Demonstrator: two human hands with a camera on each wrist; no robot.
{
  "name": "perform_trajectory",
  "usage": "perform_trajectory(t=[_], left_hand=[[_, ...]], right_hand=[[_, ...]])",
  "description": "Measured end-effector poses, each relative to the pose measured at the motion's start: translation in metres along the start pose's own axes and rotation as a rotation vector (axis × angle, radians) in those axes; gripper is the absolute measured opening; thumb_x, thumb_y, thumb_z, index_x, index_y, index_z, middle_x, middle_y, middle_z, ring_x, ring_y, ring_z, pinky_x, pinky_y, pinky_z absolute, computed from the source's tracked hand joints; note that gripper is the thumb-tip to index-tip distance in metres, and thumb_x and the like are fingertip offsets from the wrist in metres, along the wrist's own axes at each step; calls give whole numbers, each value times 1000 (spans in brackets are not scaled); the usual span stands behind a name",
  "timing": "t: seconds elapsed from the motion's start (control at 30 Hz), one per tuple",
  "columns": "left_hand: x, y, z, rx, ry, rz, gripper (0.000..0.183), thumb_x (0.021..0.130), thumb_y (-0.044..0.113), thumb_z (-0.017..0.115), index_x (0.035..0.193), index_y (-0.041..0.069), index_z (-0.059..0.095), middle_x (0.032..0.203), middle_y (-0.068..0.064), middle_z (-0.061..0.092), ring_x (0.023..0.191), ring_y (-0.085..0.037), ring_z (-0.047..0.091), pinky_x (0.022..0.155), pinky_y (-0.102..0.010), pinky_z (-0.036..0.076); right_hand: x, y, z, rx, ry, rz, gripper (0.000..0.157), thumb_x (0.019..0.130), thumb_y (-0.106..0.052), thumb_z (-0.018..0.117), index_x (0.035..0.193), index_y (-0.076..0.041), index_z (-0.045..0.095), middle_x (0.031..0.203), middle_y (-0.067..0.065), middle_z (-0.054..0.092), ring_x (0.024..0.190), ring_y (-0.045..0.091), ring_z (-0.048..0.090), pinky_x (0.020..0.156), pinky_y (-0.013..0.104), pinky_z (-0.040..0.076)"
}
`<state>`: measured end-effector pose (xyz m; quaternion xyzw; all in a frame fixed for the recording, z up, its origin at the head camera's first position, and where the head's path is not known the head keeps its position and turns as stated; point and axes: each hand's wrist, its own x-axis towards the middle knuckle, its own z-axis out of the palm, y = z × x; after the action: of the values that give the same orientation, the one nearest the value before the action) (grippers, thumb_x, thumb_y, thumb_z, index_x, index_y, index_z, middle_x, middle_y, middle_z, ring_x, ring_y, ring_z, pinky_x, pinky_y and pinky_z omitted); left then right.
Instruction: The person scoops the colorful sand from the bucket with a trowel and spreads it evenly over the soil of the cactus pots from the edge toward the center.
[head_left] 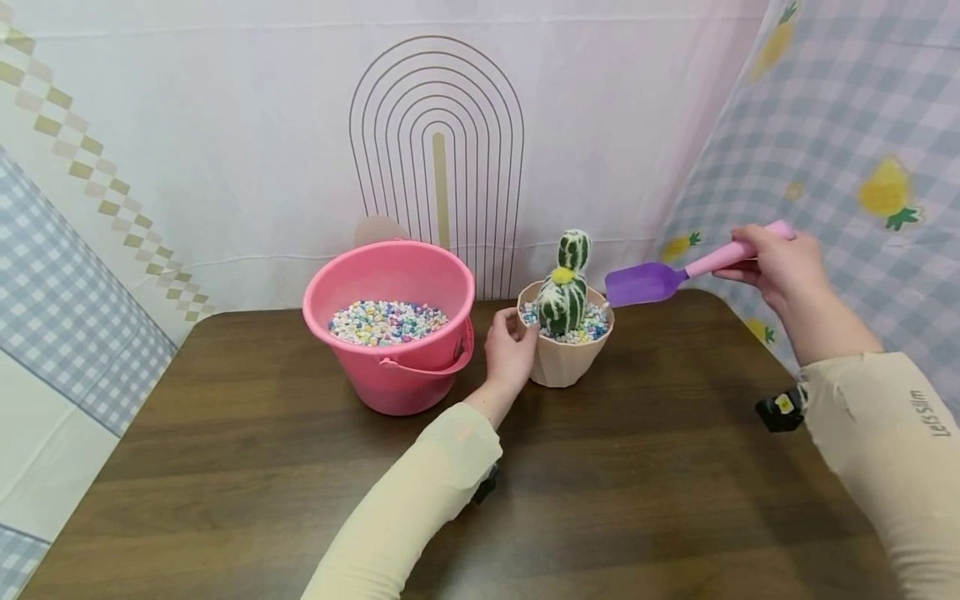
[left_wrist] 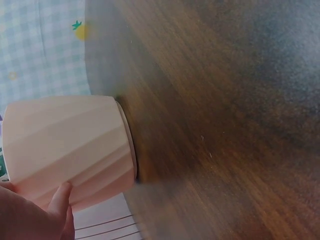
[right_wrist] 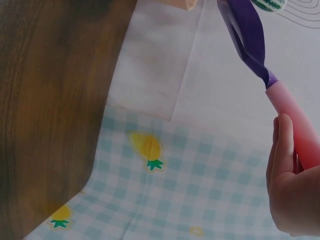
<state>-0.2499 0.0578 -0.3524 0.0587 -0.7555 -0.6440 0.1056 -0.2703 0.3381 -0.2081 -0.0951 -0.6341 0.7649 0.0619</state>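
Note:
A beige faceted flowerpot stands upright on the table, holding a green cactus with a yellow flower among multicoloured pebbles. My left hand grips the pot's left side near the rim; in the left wrist view a finger lies against its ridged wall. Raised at the right, my right hand holds a garden trowel by its pink handle. The trowel's purple blade tilts down toward the pot's right rim, with small pale bits at its tip.
A pink bucket of multicoloured pebbles stands left of the pot, its handle hanging down in front. Behind the brown wooden table hangs a white cloth; a checked cloth hangs at the right.

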Motion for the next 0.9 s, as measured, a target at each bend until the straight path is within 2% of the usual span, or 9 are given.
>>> perform_trajectory(t=[0.27, 0.43, 0.7, 0.9], left_hand=[[4, -2, -1, -2, 6, 0, 36, 91, 17, 58, 125, 6, 49, 121, -16, 55, 112, -27, 55, 97, -37, 47], [7, -2, -4, 2, -14, -8, 38, 91, 16, 58, 126, 3, 51, 122, -16, 57, 114, -27, 55, 98, -37, 47], [5, 12, -22, 73, -129, -29, 40, 93, 21, 56, 131, 7, 53, 127, -12, 58, 119, -23, 53, 97, -36, 48], [-7, 34, -43, 101, -263, 52, 39, 94, 22, 55, 131, 10, 52, 133, -13, 54, 124, -25, 51, 98, -37, 48]], right_hand=[[2, -2, 2, -6, -6, 9, 44, 77, -14, 75, 105, -6, 41, 67, 0, 64, 61, 13, 69, 58, 29, 58], [4, -3, 0, -19, -11, 12, 47, 78, -15, 74, 109, -7, 39, 69, -1, 64, 61, 13, 69, 58, 29, 58], [7, -6, -5, 0, -3, 4, 50, 77, -17, 75, 109, -7, 38, 67, -2, 62, 59, 12, 67, 54, 28, 57], [7, -14, -2, 29, -38, 1, 51, 80, -15, 72, 112, -9, 34, 69, -1, 59, 60, 13, 66, 54, 29, 57]])
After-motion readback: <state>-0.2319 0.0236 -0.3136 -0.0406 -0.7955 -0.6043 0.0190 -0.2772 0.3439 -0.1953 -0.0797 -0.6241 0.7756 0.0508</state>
